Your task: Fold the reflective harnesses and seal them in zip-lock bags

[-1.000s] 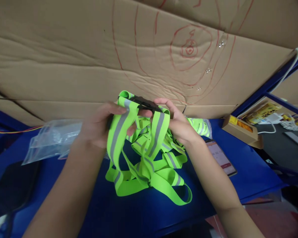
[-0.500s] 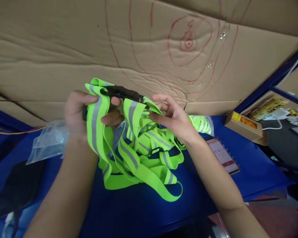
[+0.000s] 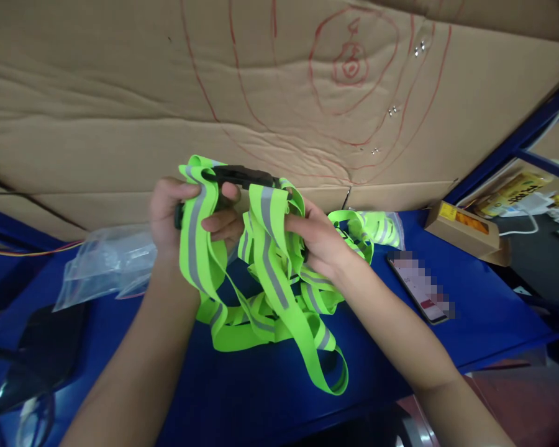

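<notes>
My left hand point(image 3: 170, 214) is closed around neon green straps with grey stripes point(image 3: 195, 236), its thumb pressing on a folded loop. A black buckle piece point(image 3: 245, 176) runs from that loop toward the right. My right hand point(image 3: 319, 239) is closed on the straps just right of the hanging loops, its fingertips partly hidden behind them. Long loops droop below both hands over the blue table point(image 3: 354, 397). More tangled green strap point(image 3: 317, 295) lies behind and below my right hand.
Clear plastic bags point(image 3: 109, 264) lie at the left, near a black object point(image 3: 51, 347) with cables. On the right are a bagged green strap point(image 3: 384, 228), a phone point(image 3: 419, 288) and a small cardboard box point(image 3: 463, 231). A cardboard wall point(image 3: 121, 143) stands behind.
Both hands appear further right in the view, with the held straps. My right hand has moved from an open-fingered pose beside the strap to a grip on it, and its fingers are lower.
</notes>
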{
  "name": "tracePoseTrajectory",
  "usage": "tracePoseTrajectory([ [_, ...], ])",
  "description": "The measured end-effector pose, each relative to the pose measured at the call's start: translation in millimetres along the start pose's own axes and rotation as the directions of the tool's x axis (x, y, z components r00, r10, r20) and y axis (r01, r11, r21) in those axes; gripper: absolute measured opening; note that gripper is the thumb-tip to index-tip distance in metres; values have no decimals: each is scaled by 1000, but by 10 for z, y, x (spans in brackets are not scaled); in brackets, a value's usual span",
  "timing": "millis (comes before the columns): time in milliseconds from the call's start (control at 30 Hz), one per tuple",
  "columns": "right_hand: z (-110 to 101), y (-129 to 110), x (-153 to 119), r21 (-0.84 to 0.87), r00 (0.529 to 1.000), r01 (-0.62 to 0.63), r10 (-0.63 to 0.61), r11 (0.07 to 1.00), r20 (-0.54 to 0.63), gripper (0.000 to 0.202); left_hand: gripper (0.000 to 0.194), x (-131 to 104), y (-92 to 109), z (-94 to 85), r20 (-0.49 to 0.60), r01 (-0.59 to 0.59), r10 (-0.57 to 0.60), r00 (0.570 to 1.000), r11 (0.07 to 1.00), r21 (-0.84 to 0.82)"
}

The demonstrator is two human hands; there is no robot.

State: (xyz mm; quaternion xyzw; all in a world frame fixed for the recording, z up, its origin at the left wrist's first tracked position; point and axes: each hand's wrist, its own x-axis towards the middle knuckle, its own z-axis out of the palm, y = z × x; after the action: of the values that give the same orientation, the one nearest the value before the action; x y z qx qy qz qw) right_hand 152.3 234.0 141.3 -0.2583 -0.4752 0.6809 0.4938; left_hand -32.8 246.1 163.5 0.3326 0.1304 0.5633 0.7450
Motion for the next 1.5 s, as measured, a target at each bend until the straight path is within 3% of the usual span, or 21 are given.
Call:
tracePoseTrajectory([
  [200, -50, -82, -16, -149, 992, 128, -123, 980, 41, 32, 21, -64, 176, -61, 9, -59, 59, 998, 997, -45],
  [433, -144, -111, 3, -384, 974, 223, -215, 896, 66, 37, 15, -147, 325, -37, -90, -110, 102, 991, 990, -90],
  [667, -206, -84, 25, -564, 954, 281, -289, 777, 78, 39, 22, -171, 425, -244, -15, -115, 115, 993, 993, 4],
  [733, -216, -50, 29, -575, 937, 326, -336, 750, 94, 42, 22, -153, 398, -201, -39, -129, 128, 991, 992, -6],
  [800, -229, -29, 28, -478, 926, 378, -334, 793, 179, 49, 16, -129, 346, -113, -43, -130, 130, 991, 991, -1],
  [900, -248, -30, 13, -239, 931, 271, -191, 932, 311, 51, 5, -98, 260, 3, 8, -118, 118, 993, 993, 23],
  [967, -247, -36, -5, -144, 946, 139, -88, 980, 310, 42, 2, -83, 212, 30, 49, -101, 100, 994, 995, 25],
  [1100, -202, -1, -24, 6, 960, 18, -18, 1000, 278, 49, 7, -48, 141, 16, 41, -81, 80, 996, 997, 17],
  [1267, -206, 61, 4, 90, 921, -60, 21, 994, 390, 61, 14, -32, 142, 25, -12, -102, 103, 995, 991, 85],
  [1400, -289, 33, 20, -36, 881, -136, 137, 990, 453, 49, 25, -82, 234, -79, -44, -269, 285, 958, 937, 222],
  [1500, -351, 42, 39, -30, 853, -138, 134, 990, 505, 51, 38, -111, 300, -225, -78, -389, 454, 887, 830, 400],
])
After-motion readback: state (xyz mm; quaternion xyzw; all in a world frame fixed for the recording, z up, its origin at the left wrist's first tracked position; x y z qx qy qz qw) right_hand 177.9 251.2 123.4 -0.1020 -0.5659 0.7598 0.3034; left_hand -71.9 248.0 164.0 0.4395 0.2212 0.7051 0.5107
